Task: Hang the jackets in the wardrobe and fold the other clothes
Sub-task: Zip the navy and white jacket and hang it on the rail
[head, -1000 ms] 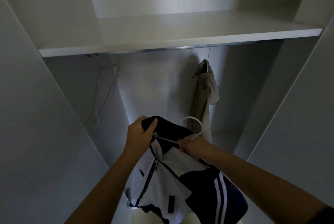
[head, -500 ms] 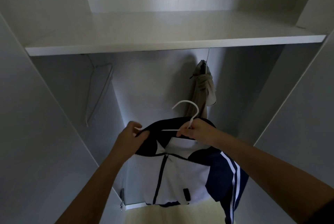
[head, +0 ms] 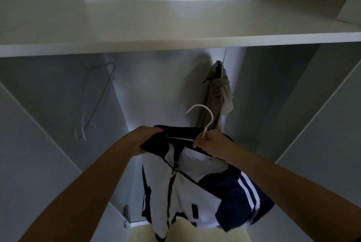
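Hanging a jacket looks to be the step in hand. The navy-and-white jacket [head: 187, 189] is held in the air well below the shelf [head: 175, 46], draped on a white hanger [head: 212, 117] whose hook points up toward the shelf's underside. The right hand [head: 211, 142] pinches the hanger at the base of its hook. The left hand [head: 144, 140] is clenched round the jacket's dark collar and shoulder at the hanger's other end, apparently seating the cloth on it.

Under the shelf a beige garment [head: 216, 101] already hangs, just beyond the hook, and an empty wire hanger [head: 97, 97] hangs toward the shelf's left end. The rail itself is hidden behind the shelf's front edge.

Next, I judge, the hook must be lifted under the shelf and caught on the rail in the gap between those two, with the left hand steadying the shoulder until the jacket sits squarely.
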`<state>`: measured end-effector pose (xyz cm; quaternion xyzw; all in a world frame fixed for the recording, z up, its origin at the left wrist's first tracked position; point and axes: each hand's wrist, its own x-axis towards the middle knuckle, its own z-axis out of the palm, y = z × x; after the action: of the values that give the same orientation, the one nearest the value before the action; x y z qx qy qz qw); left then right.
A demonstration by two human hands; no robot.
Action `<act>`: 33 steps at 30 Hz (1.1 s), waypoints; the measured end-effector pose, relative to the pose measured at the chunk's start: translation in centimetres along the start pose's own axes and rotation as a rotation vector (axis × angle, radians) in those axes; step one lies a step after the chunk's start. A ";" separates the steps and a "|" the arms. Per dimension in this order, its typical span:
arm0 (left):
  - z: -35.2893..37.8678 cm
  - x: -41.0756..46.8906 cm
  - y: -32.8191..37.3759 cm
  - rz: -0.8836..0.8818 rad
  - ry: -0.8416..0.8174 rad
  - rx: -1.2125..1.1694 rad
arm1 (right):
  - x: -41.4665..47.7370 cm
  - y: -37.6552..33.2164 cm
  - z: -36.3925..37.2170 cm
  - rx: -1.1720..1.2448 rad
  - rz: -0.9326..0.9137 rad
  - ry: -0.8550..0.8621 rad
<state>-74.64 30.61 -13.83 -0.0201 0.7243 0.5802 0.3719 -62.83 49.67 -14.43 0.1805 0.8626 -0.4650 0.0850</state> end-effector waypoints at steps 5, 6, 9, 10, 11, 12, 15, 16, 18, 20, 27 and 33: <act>-2.2 5.1 1.3 0.316 0.041 0.180 | 3.7 0.2 -1.1 0.131 -0.058 -0.022; -2.2 6.2 1.5 0.335 0.040 0.175 | 4.6 0.2 -1.0 0.171 -0.065 -0.029; -2.0 9.5 2.1 0.346 0.139 0.188 | 7.1 -1.0 -0.7 0.243 -0.046 -0.037; -2.1 10.7 2.5 0.364 0.186 0.213 | 8.0 -1.6 -0.7 0.242 -0.037 -0.036; -2.2 11.8 3.0 0.387 0.229 0.249 | 8.8 -2.2 -0.7 0.242 -0.022 -0.032; -2.4 12.8 3.7 0.413 0.268 0.294 | 9.6 -2.9 -0.9 0.239 -0.006 -0.021; -3.2 15.2 5.8 0.498 0.356 0.386 | 11.6 -5.1 -1.4 0.240 0.014 0.034; -3.4 15.9 6.4 0.521 0.374 0.408 | 12.3 -5.7 -1.7 0.239 0.010 0.053; -3.6 16.8 7.3 0.563 0.393 0.478 | 13.5 -6.9 -2.7 0.229 0.003 0.090; -3.6 17.6 8.2 0.638 0.392 0.559 | 14.4 -8.1 -4.0 0.223 -0.010 0.106; -4.2 19.3 12.5 0.697 0.435 0.639 | 17.0 -11.5 -8.1 0.156 -0.063 0.161; -4.4 21.1 14.2 0.723 0.556 0.675 | 19.9 -12.5 -9.6 0.093 -0.106 0.195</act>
<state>-98.69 39.99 -13.79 0.1974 0.9011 0.3797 -0.0694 -85.85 55.99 -5.77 0.1826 0.8525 -0.4888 -0.0327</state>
